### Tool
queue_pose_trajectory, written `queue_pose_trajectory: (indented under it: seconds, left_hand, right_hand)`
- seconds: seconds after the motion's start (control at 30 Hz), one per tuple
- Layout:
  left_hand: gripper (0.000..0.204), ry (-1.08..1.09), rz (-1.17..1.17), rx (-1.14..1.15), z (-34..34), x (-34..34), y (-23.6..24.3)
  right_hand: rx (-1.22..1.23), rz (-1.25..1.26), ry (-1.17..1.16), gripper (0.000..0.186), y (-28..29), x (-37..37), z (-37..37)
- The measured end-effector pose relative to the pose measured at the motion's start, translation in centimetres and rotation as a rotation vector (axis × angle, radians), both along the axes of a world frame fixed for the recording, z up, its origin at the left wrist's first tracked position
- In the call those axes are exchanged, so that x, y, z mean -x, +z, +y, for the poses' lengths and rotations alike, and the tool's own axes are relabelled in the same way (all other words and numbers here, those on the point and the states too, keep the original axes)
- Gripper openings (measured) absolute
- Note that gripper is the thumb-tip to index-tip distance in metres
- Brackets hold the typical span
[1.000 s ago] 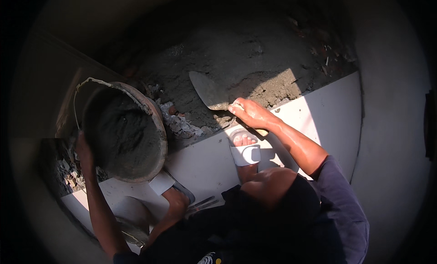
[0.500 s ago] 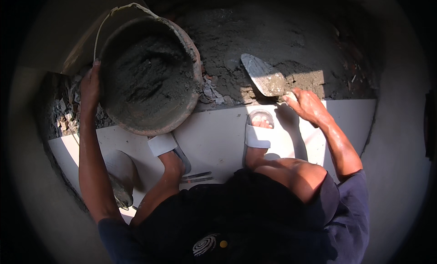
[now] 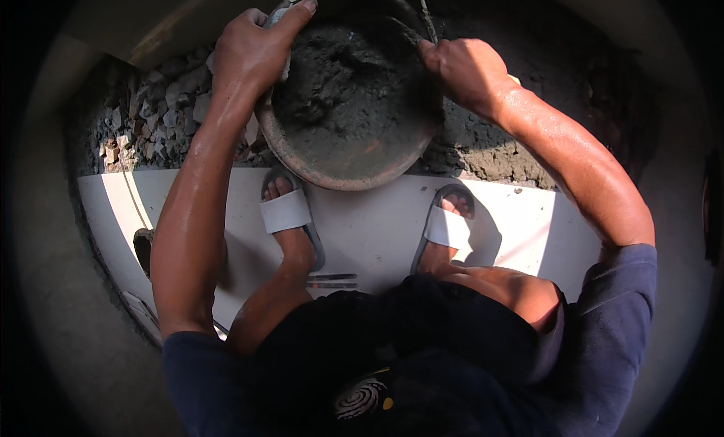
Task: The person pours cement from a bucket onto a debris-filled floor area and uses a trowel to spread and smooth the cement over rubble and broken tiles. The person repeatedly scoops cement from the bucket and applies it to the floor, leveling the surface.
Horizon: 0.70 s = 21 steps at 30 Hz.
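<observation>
A round bucket (image 3: 347, 169) holds wet grey mortar (image 3: 339, 82) and stands at the far edge of the white tiles. My left hand (image 3: 253, 49) is closed at its left rim, with a pale, mortar-smeared strip beside the thumb. On the opposite side, my right hand (image 3: 467, 71) is closed at the rim, by the lower end of the bucket's thin handle (image 3: 425, 11). A small pale bit (image 3: 515, 80) pokes out beside my right wrist; I cannot tell what it is. No trowel blade shows plainly.
Broken rubble (image 3: 162, 109) lies left of the bucket, and spread mortar (image 3: 505, 162) to its right. My sandalled feet stand on the white tiles (image 3: 362, 226). Thin dark sticks (image 3: 332, 280) lie between them. Walls rise at both sides.
The bucket has shifted right and farther away. My right hand has gone from the spread mortar, where it held a trowel, to the bucket. My left hand has moved right along with the bucket.
</observation>
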<state>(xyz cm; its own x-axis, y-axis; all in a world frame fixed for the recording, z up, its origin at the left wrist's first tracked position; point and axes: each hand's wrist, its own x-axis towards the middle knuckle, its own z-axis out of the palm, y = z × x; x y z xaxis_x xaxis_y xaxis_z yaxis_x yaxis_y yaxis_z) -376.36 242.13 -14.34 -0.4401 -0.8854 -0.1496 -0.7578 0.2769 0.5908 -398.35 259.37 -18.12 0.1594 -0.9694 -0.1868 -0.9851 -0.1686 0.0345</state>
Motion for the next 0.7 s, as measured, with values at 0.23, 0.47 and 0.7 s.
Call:
queue_pose_trajectory:
  seconds: [0.23, 0.47, 0.7]
  left_hand:
    - [0.06, 0.075, 0.134, 0.005, 1.2, -1.4, -0.6]
    - [0.062, 0.091, 0.036, -0.073, -2.4, -3.9, -2.3]
    - [0.059, 0.083, 0.114, -0.01, -5.8, -10.2, -6.1]
  right_hand:
    - [-0.499, -0.514, -0.034, 0.027, 0.7, -6.8, 1.7]
    - [-0.662, -0.88, -0.166, 0.039, 1.0, -0.7, 4.7]
    - [-0.446, -0.814, -0.534, 0.029, 6.4, 4.7, 13.1]
